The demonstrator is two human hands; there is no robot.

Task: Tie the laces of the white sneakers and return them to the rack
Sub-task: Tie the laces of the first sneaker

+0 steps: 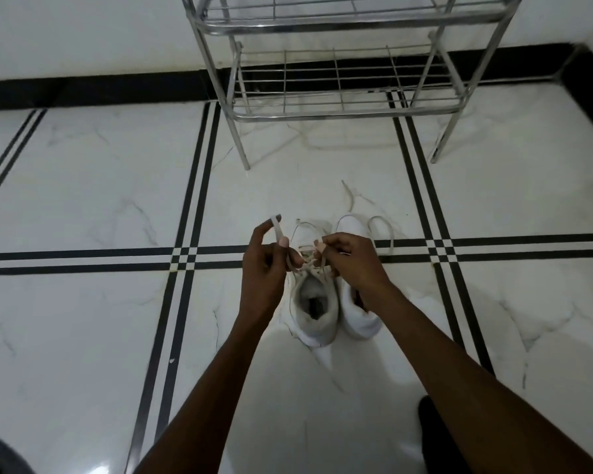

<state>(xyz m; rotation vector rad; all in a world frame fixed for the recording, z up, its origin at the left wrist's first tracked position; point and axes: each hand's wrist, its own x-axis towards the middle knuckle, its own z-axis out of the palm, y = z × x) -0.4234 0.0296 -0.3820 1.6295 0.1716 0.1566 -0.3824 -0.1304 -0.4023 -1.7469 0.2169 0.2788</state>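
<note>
Both hands work over the left sneaker point(314, 302): left hand point(266, 261) pinches a lace point(278, 230) looped up between thumb and fingers; right hand point(348, 260) pinches the other end at the eyelets. Knot not yet formed, by the look of it. Right sneaker point(358, 316) stands touching its mate, its lace point(384, 230) loose on the floor point(83, 200), so untied. Both still off the rack point(339, 80), which stands just beyond, bottom shelf bare. Most of the task remains. Open tile on both sides; rack legs and the wall behind limit the far reach.
</note>
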